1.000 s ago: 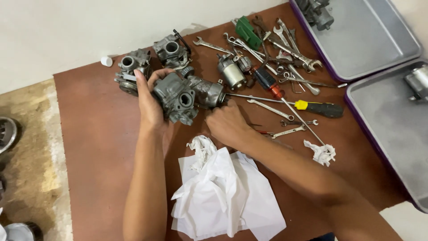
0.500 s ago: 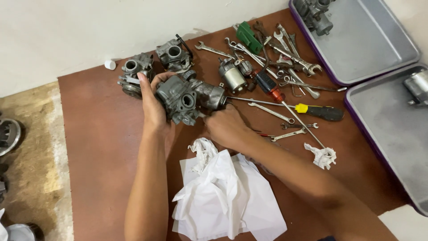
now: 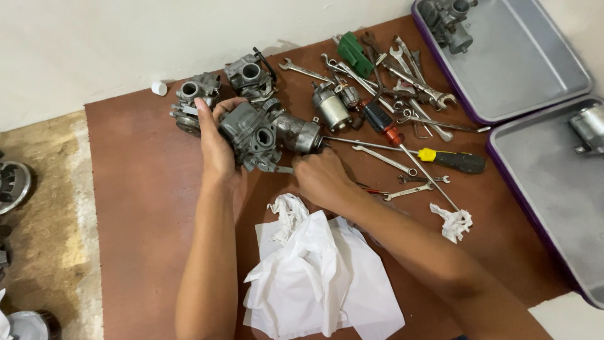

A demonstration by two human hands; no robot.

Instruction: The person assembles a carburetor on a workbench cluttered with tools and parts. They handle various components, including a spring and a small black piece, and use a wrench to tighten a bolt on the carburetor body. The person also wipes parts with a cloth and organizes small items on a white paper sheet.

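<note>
Carburetor point(image 3: 257, 135), far-left of the brown mat point(image 3: 138, 189), looks heavy, rigid, probably greasy cast metal: left hand point(image 3: 217, 148) wraps fingers around its body, right hand point(image 3: 321, 178) pinches closed near its underside; best gripped by the body.

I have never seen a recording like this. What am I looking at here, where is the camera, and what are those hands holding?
The camera sits on a person's head and looks down at their own two bare hands over a reddish-brown mat. The left hand grips a grey metal carburettor. The right hand is closed just beside it, holding something too hidden to name. Behind lie two more grey carburettors, a heap of steel spanners and a yellow-and-black screwdriver. Crumpled white paper lies in front, and two grey metal trays with purple rims sit at the right.
</note>
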